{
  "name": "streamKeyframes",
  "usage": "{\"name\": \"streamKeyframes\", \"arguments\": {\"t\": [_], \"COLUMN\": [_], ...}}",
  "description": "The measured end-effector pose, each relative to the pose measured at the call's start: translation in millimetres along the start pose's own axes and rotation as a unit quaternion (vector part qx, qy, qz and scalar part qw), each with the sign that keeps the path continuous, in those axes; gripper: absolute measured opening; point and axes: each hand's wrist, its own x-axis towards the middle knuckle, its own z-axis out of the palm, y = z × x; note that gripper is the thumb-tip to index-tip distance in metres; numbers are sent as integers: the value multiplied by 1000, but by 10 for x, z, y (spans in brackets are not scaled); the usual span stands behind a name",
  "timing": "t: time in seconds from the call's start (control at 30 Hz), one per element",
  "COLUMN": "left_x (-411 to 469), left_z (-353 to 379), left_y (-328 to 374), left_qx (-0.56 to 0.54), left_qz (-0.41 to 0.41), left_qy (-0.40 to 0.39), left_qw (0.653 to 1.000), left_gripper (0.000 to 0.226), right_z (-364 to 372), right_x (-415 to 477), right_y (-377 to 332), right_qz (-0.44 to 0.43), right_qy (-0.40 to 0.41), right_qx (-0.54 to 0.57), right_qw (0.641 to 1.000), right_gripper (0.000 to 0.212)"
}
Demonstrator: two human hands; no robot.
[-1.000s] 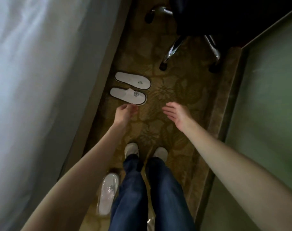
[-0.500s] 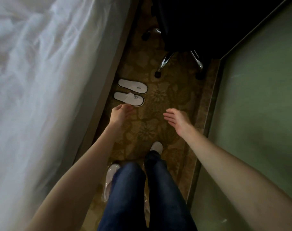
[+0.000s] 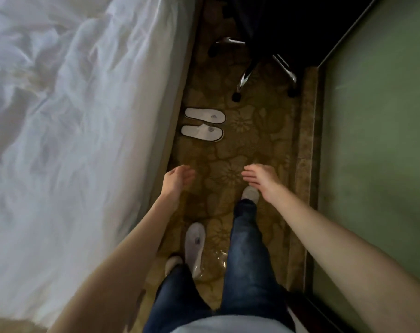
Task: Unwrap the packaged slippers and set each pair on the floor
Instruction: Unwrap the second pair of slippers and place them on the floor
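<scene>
Stepping back could go badly: left hand (image 3: 177, 180) and right hand (image 3: 260, 179) hang loose and empty, wrapped slippers (image 3: 195, 246) sit between the feet, slick plastic.

Hands drawn back from the slippers on the floor

The left hand (image 3: 177, 179) has been withdrawn from the unwrapped slippers (image 3: 203, 124), now well apart; more of the wrapped slipper (image 3: 195, 246) is uncovered between the legs.

Two unwrapped slippers (image 3: 205, 115) make one pair; one wrapped slipper pack (image 3: 195, 246); two hands, left hand (image 3: 179, 180) and right hand (image 3: 261, 180); one bed (image 3: 72, 116); one chair (image 3: 246, 75).
</scene>
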Motion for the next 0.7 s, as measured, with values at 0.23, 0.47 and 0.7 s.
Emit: {"name": "streamKeyframes", "arguments": {"t": [0.23, 0.47, 0.7], "left_x": [-458, -801, -1097], "left_z": [-805, -914, -994], "left_y": [-503, -1009, -1685], "left_qx": [103, 188, 203], "left_qz": [-8, -24, -40], "left_qy": [-76, -105, -80], "left_qw": [992, 976, 975], "left_gripper": [31, 32, 28], "right_z": [625, 628, 406], "right_x": [-734, -1316, -1616], "right_y": [865, 1826, 2643], "right_qz": [-7, 65, 82], "right_qy": [46, 101, 127], "right_qx": [113, 162, 170], "right_qw": [993, 979, 974], "right_gripper": [32, 29, 25]}}
